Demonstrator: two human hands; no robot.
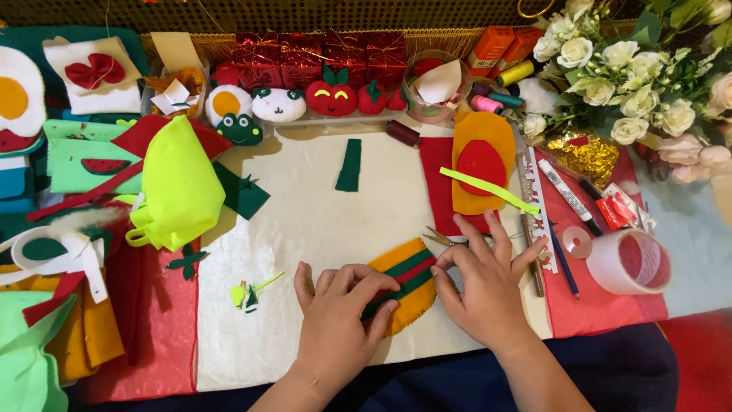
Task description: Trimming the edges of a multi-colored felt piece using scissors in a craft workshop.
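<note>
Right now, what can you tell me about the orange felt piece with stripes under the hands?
The orange felt piece looks like a soft, rounded half-oval lying flat on the cream cloth. Green and red felt strips run slantwise across it. The left hand presses on its near end, and the right hand touches its far edge. Its lower left part is hidden.

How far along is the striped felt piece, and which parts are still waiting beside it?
Done: green and red strips lie across the orange felt piece. In hand: the left hand and right hand both press on it. Left: a dark green strip, a neon strip and a red oval on orange felt lie unattached above.
</note>
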